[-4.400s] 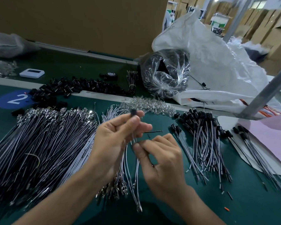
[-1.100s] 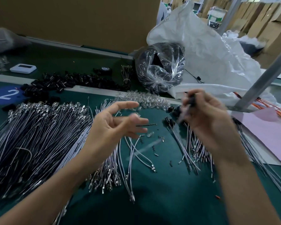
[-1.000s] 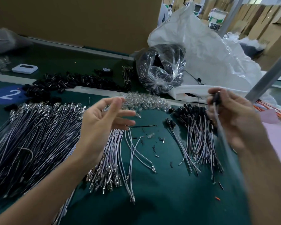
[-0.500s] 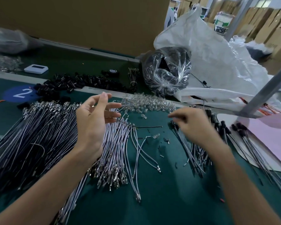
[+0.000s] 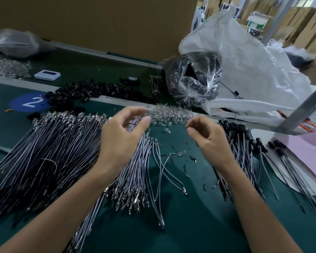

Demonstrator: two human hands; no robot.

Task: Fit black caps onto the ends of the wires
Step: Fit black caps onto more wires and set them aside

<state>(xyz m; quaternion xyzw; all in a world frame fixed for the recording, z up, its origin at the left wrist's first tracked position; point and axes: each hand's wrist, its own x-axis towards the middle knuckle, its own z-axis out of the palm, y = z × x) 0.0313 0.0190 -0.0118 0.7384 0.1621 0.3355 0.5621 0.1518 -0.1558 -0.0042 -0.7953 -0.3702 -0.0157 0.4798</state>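
My left hand (image 5: 122, 137) hovers over a bundle of grey wires with metal terminals (image 5: 135, 172), fingers loosely curved, thumb and forefinger apart and nothing gripped. My right hand (image 5: 208, 139) floats over the green table beside the pile of wires fitted with black caps (image 5: 239, 141), fingers loosely curled and holding nothing. Loose black caps (image 5: 91, 90) lie in a heap at the back left. A large heap of uncapped wires (image 5: 49, 148) spreads on the left. More capped wires (image 5: 285, 161) lie at the right.
A pile of clear small parts (image 5: 168, 115) sits just beyond both hands. Behind it are a clear bag of black parts (image 5: 193, 79) and a big white sack (image 5: 244, 61). A white device (image 5: 47, 75), a slanted metal post (image 5: 308, 106) and a pink sheet (image 5: 308, 152) are also here.
My right hand carried a capped wire to the right-hand pile, let it go and came back toward the middle holding nothing. My left hand moved forward over the wire bundle.
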